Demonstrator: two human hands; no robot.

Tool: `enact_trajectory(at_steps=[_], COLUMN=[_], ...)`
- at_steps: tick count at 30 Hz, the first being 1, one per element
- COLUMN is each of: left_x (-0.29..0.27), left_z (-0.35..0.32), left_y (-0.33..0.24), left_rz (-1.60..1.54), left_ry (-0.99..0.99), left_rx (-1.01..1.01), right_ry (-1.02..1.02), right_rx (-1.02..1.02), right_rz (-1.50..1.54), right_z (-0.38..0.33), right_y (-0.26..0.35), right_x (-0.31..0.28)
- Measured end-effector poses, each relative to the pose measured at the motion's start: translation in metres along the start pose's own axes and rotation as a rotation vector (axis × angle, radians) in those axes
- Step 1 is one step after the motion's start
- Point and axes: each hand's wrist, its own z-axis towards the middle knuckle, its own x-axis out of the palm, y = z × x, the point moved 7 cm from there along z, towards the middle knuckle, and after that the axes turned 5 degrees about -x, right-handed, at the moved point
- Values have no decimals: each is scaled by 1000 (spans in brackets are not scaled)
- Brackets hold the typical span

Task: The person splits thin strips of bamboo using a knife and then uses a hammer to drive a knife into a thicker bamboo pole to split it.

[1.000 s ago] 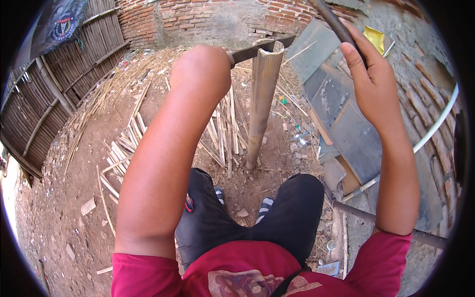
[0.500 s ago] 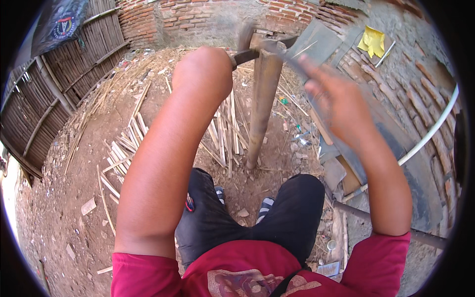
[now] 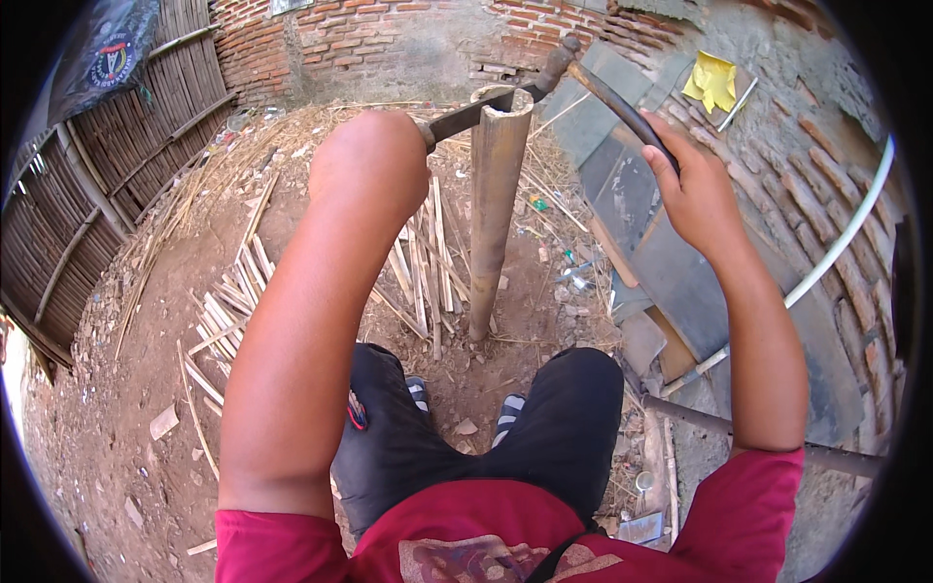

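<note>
A bamboo pole (image 3: 498, 204) stands upright in front of me, its cut top open. Across that top lies the dark blade of a machete (image 3: 455, 123), seemingly set into the bamboo, its tip showing past the far side. My left hand (image 3: 372, 165) is closed around the machete's handle, left of the pole. In my right hand (image 3: 698, 187) is a hammer (image 3: 622, 109), gripped by its dark handle. The hammer's metal head is up by the blade's tip, right of the pole's top; whether they touch I cannot tell.
Split bamboo strips (image 3: 423, 267) lie on the dirt behind the pole, more to the left. Dark boards (image 3: 671, 282) and a white pipe (image 3: 841, 243) are on the right, near a brick wall (image 3: 360, 44). A yellow crumpled piece (image 3: 711, 83) rests there. A woven fence (image 3: 107, 165) stands left.
The hammer, blurred over the pole's top before, now shows sharply, its head by the blade's tip. My right hand has shifted right. My left hand still grips the machete; the view has shifted slightly.
</note>
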Motion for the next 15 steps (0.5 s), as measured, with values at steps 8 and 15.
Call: enact_trajectory(at_steps=[8, 15], left_x=[-6, -3], left_z=[0, 5], left_y=[0, 1], left_rz=[41, 37], left_ry=[-39, -54], left_rx=[9, -11], right_ry=[-305, -108], right_rx=[-45, -105], right_rz=[169, 55], right_z=[16, 28], right_y=[-8, 6], right_x=[-19, -31])
